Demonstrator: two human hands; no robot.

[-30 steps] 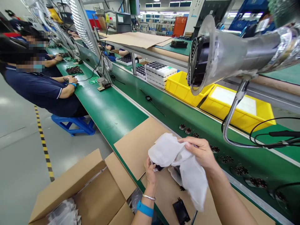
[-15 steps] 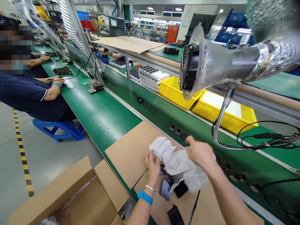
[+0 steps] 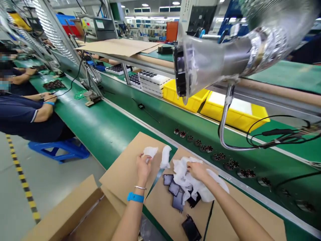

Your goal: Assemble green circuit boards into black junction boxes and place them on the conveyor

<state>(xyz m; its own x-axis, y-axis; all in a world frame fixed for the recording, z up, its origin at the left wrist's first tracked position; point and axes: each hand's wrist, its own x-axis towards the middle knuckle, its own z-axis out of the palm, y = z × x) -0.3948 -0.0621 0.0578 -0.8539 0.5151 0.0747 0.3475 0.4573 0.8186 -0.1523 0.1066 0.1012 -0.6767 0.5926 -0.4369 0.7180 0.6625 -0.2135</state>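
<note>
A long green work table (image 3: 100,124) runs far down a big factory room. The floor (image 3: 37,180) is smooth and grey, with a yellow and black striped line (image 3: 22,182) on it. A blue plastic stool (image 3: 59,149) stands beside the table. Two yellow plastic bins (image 3: 233,113) sit under a metal shelf (image 3: 140,62). Bright ceiling lights (image 3: 145,5) shine far back.

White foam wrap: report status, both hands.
Left hand pinching small white foam piece. Right hand gripping crumpled white foam wrap. Dark flat plastic parts beneath.
</note>
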